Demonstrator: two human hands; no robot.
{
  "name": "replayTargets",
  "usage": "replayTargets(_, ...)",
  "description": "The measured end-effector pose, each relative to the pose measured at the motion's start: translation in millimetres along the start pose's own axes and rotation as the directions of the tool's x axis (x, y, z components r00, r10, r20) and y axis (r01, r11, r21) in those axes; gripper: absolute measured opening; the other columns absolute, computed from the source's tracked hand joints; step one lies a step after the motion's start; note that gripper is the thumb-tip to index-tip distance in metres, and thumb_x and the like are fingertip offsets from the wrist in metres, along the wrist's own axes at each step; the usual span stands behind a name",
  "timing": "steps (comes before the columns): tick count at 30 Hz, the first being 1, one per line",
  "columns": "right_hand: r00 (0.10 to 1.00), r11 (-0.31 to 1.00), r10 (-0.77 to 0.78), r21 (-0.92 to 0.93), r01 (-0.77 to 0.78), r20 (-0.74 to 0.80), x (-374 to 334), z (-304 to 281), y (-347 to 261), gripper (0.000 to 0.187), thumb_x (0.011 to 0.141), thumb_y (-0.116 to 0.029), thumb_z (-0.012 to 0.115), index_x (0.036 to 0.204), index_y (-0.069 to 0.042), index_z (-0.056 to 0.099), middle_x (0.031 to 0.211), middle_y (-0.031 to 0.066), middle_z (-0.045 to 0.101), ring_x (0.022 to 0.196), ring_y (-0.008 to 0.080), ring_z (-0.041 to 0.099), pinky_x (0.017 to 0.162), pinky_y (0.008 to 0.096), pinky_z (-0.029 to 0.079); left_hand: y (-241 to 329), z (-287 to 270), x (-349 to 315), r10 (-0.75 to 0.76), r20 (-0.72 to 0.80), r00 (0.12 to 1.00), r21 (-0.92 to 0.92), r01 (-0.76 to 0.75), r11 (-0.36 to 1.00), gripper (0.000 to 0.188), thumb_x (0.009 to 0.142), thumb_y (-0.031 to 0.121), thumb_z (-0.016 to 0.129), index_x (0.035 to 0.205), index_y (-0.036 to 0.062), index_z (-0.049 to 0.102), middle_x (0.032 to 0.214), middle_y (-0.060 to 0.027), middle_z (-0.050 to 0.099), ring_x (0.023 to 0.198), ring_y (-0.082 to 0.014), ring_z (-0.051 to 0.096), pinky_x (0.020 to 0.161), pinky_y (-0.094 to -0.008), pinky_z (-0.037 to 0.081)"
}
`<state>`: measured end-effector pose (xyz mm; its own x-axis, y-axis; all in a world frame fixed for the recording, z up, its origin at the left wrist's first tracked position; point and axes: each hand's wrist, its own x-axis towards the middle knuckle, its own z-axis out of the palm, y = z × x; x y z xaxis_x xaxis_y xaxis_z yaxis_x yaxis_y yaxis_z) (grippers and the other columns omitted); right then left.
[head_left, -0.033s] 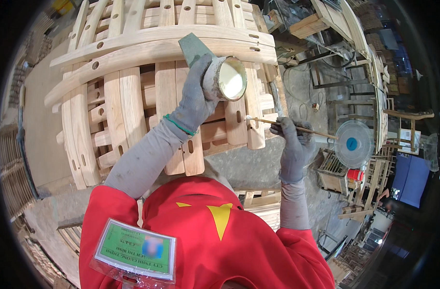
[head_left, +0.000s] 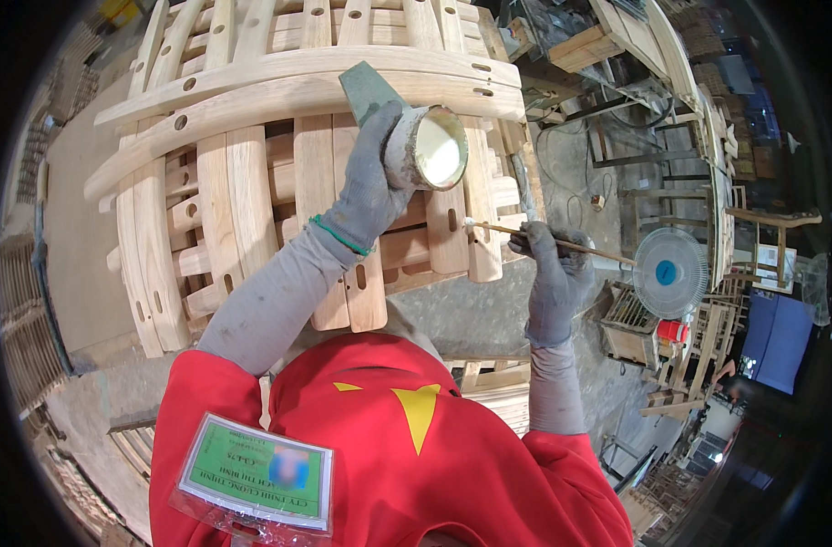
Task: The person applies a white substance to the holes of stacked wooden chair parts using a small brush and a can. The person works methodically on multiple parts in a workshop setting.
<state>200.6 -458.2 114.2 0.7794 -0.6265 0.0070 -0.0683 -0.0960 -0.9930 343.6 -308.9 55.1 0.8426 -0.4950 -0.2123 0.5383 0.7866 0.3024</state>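
My left hand [head_left: 366, 178], in a grey glove with a green cuff edge, is closed round a stained cup [head_left: 400, 159] of white liquid [head_left: 441, 153]. Beyond its fingers a flat grey-green piece [head_left: 369, 91] sticks out; whether the hand grips that too is hidden. My right hand [head_left: 557, 278], also gloved, pinches a thin wooden stick [head_left: 507, 229]. The stick's white-coated tip [head_left: 469, 221] is at a slot near the end of a pale wooden slat [head_left: 482, 251]. Several slotted slats [head_left: 225, 201] lie crosswise in a stack under both hands.
Two curved rails [head_left: 279, 96] lie across the stack. To the right stand a fan [head_left: 666, 273], a wooden crate [head_left: 630, 333] with a red container [head_left: 672, 331] by it, and a workbench [head_left: 694, 118]. A brown board [head_left: 79, 237] is at the left.
My right hand has shifted very slightly to the left with the stick. The left hand and cup look almost unmoved.
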Motion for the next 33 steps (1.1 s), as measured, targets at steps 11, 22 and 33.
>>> replayTargets(11, 0.996, 0.996, -0.055, -0.069, 0.060, 0.072, 1.5, 7.4, 7.0, 0.011, 0.085, -0.002, 0.060, 0.093, 0.004, 0.058, 0.084, 0.0130, 0.063, 0.076, 0.0180, 0.064, 0.068, 0.0300, 0.056, -0.7, -4.5, 2.7, -0.015, -0.065, 0.998, 0.004, 0.015, 1.000, 0.031, 0.090, 0.031, 0.050, 0.114, 0.0120, 0.052, 0.109, -0.0039, 0.059, 0.104, -0.0192, 0.057, 0.088, -0.0364, 0.049)
replayTargets(22, 0.953, 0.899, -0.095, -0.385, 0.206, 0.288, 12.0, 30.4, -3.3, 0.016, 0.082, -0.015, 0.067, 0.085, 0.000, 0.062, 0.073, 0.0074, 0.063, 0.067, 0.0093, 0.056, 0.062, 0.0241, 0.045, -2.4, -5.8, 6.5, 0.038, -0.078, 0.996, 0.049, -0.034, 0.998, 0.034, 0.088, 0.032, 0.054, 0.113, 0.0101, 0.052, 0.104, -0.0063, 0.061, 0.097, -0.0199, 0.061, 0.081, -0.0364, 0.053)
replayTargets(33, 0.946, 0.892, -0.091, -0.397, 0.217, 0.312, 9.4, 31.6, -5.5, 0.015, 0.082, -0.014, 0.066, 0.084, 0.000, 0.061, 0.069, 0.0090, 0.060, 0.062, 0.0112, 0.054, 0.059, 0.0254, 0.043, -2.9, -7.9, 5.9, 0.025, -0.076, 0.997, 0.058, -0.020, 0.998, 0.036, 0.088, 0.032, 0.053, 0.112, 0.0058, 0.053, 0.104, -0.0083, 0.061, 0.094, -0.0206, 0.062, 0.080, -0.0338, 0.054)
